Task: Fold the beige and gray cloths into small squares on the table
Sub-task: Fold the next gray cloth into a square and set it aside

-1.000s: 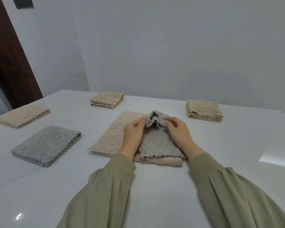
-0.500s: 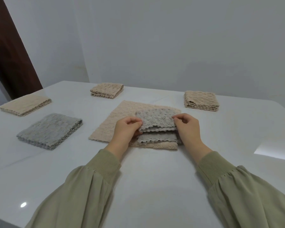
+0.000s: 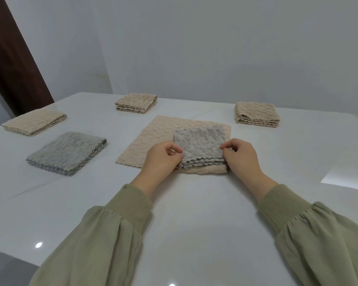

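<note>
A glossy white table (image 3: 194,223) runs back to plain pale grey walls (image 3: 215,48). A dark brown wooden panel (image 3: 10,65) stands far beyond and left of the left hand (image 3: 160,156); a bright patch of light (image 3: 345,176) gleams on the tabletop right of the right hand (image 3: 241,156).

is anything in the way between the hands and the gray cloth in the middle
Nothing visible is. The left hand and the right hand pinch the gray cloth at its left and right edges, so both are in direct contact. It lies folded on the beige cloth.
</note>
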`<control>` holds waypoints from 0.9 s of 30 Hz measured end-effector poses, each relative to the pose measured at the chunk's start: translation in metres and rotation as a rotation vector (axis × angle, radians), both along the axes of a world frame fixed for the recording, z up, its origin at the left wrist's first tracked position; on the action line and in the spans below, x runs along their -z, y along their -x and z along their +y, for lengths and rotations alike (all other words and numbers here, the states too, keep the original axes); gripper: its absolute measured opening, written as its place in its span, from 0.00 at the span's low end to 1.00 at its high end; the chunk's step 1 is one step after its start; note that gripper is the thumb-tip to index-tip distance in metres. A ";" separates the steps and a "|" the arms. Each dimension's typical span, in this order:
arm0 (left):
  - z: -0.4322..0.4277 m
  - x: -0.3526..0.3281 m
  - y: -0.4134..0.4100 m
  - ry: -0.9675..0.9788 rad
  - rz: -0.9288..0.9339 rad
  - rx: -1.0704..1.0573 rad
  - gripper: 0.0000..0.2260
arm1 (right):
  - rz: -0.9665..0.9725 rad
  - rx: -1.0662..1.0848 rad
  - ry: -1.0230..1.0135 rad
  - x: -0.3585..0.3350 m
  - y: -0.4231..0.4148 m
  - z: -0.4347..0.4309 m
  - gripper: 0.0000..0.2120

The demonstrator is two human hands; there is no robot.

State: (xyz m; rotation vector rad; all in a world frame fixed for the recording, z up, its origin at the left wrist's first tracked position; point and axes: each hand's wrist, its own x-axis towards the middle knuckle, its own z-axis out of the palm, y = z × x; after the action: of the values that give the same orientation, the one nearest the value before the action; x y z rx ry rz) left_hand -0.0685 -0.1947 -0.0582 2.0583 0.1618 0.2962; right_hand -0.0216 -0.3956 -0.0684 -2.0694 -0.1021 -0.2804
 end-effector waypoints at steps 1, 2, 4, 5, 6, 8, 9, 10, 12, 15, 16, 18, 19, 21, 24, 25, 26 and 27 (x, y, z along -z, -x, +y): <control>0.000 0.001 0.001 -0.046 -0.009 0.003 0.06 | -0.007 0.000 0.053 0.000 0.000 0.000 0.09; -0.001 0.001 0.001 -0.091 -0.021 0.007 0.06 | -0.015 -0.001 0.107 0.000 0.000 0.000 0.08; -0.001 0.001 0.003 -0.170 -0.043 0.018 0.06 | -0.026 -0.009 0.193 0.000 0.001 0.000 0.07; -0.001 0.001 0.004 -0.198 -0.049 0.025 0.06 | -0.033 -0.013 0.218 0.000 0.002 0.000 0.07; -0.001 0.001 0.004 -0.223 -0.054 0.032 0.05 | -0.041 -0.013 0.239 0.000 0.002 0.000 0.08; -0.001 0.001 0.004 -0.282 -0.066 0.033 0.04 | -0.062 -0.007 0.274 0.000 0.002 0.000 0.08; -0.001 0.000 0.004 -0.303 -0.068 0.025 0.03 | -0.080 -0.005 0.291 0.000 0.002 -0.001 0.08; 0.000 -0.001 0.004 -0.311 -0.062 0.015 0.02 | -0.094 0.002 0.310 0.000 0.000 -0.001 0.08; 0.000 -0.002 0.004 -0.318 -0.015 0.004 0.07 | -0.076 0.049 0.364 -0.001 -0.001 -0.001 0.07; 0.000 -0.004 0.005 -0.311 0.053 0.023 0.16 | 0.083 0.132 0.531 -0.004 -0.001 -0.001 0.15; 0.000 -0.005 0.005 -0.295 0.060 0.030 0.18 | 0.121 0.142 0.603 -0.006 -0.001 -0.001 0.16; -0.001 -0.006 0.006 -0.273 0.065 0.040 0.19 | 0.153 0.147 0.687 -0.008 0.000 -0.002 0.16; -0.001 -0.007 0.006 -0.270 0.061 0.041 0.20 | 0.163 0.144 0.700 -0.010 0.000 -0.002 0.16; -0.004 -0.007 0.006 -0.254 0.052 0.037 0.22 | 0.205 0.124 0.696 -0.013 -0.001 -0.004 0.17; -0.010 -0.007 0.005 -0.118 0.033 0.031 0.23 | 0.290 0.085 0.665 -0.018 -0.003 -0.006 0.18; -0.011 -0.008 0.004 -0.052 0.019 0.032 0.23 | 0.307 0.074 0.641 -0.020 -0.004 -0.006 0.17; -0.012 -0.008 0.004 0.009 0.006 0.033 0.24 | 0.314 0.064 0.610 -0.020 -0.004 -0.006 0.17; -0.013 -0.009 0.003 0.064 -0.002 0.033 0.24 | 0.313 0.054 0.571 -0.021 -0.004 -0.006 0.16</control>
State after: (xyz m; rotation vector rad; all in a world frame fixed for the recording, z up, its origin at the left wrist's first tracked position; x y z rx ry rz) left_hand -0.0717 -0.2076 -0.0495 1.9951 0.1342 0.2698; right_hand -0.0173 -0.4015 -0.0474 -2.6588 0.0744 0.0554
